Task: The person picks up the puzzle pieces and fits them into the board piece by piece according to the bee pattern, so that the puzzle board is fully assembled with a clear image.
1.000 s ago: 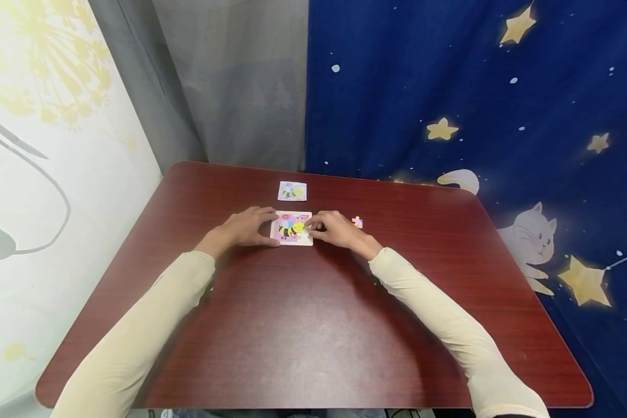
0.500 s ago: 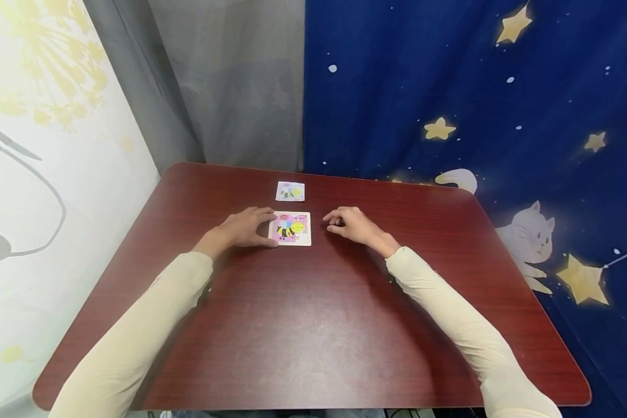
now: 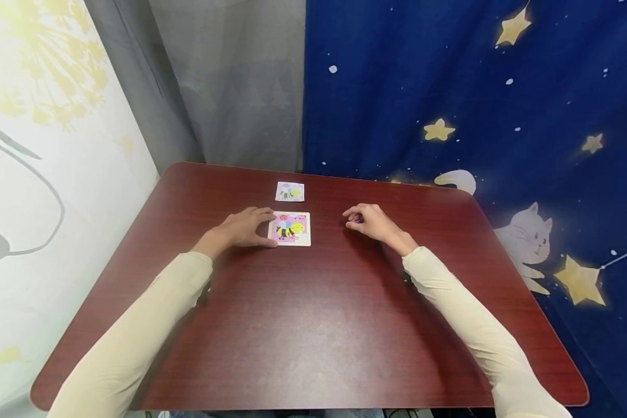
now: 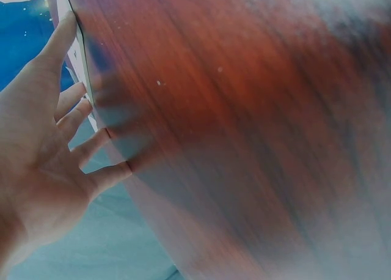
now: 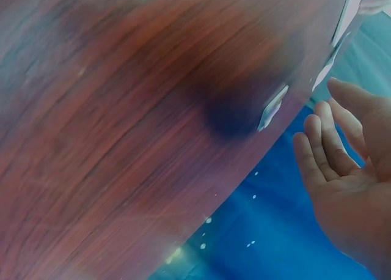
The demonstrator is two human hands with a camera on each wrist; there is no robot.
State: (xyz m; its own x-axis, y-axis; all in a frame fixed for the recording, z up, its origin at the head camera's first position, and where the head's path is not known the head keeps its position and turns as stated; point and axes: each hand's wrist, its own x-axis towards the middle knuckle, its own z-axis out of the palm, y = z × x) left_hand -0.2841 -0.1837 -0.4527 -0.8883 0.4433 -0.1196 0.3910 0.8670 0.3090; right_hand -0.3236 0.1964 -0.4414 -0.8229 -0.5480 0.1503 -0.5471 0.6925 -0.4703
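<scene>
A square jigsaw puzzle (image 3: 289,229) with a bee picture lies flat in a pale frame; bare white shows at its lower right. My left hand (image 3: 245,226) holds it at the left side, thumb at the near corner and fingers at the far corner. In the left wrist view, the thumb (image 4: 59,38) meets the frame's edge and the other fingers spread out. To the right, my right hand (image 3: 371,222) hovers with loosely bent fingers. Below it, a loose puzzle piece (image 5: 273,109) lies on the table in the right wrist view, apart from the fingertips; from the head it is mostly hidden.
A small picture card (image 3: 289,191) with the same bee lies behind the puzzle. The dark red table (image 3: 303,337) has rounded corners. Grey (image 3: 240,87) and blue star-patterned curtains (image 3: 386,87) hang behind it.
My right hand has left the puzzle's right side and moved right, over the loose piece, its fingers loosened. My left hand has stayed at the puzzle's left side.
</scene>
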